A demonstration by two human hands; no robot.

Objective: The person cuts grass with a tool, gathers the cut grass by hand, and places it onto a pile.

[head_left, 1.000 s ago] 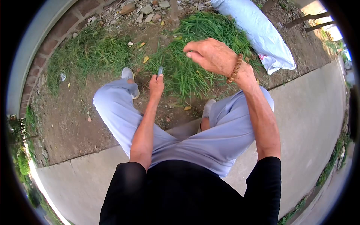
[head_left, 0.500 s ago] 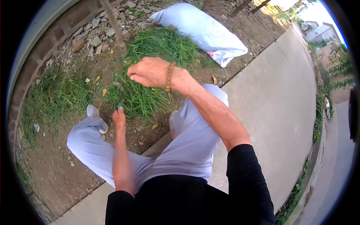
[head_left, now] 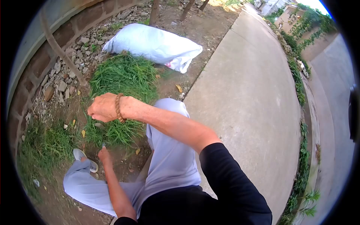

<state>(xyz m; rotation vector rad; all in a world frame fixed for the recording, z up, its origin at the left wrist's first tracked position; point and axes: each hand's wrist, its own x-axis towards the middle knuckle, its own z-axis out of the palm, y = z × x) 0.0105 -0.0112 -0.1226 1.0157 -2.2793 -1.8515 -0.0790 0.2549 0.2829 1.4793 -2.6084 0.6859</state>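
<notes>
The person sat at the edge of the concrete path (head_left: 243, 97) with both legs out over the dirt. Farthest left lay a patch of growing grass (head_left: 45, 146), and a grey shoe (head_left: 83, 156) rested on the ground just below it.

The left hand (head_left: 105, 155) was low, near the shoe, with its grip closed around a small blade tool (head_left: 104, 144). Only the tip of the tool showed above the fist, so its shape was hard to tell. The tool pointed up toward the pile of cut grass (head_left: 122, 80), which lay just beyond that grip.

The right hand (head_left: 102, 108) hung above the left one, over the near edge of the pile. It wore a bead bracelet (head_left: 118, 108) at the wrist. The hand was curled into a loose fist, but the back of it faced the camera, so whether it held any grass could not be told.

Past the pile, away from both hands, a white sack (head_left: 153, 45) lay on its side.

The two hands were close together, one over the other. If the right hand came down while the blade pointed up, the tip could nick the fingers. The blade also sat near the person's own leg and shoe, so a slip could cut there. Stones (head_left: 62, 86) lay to the left of the pile, and a blade that hit one might skid.
</notes>
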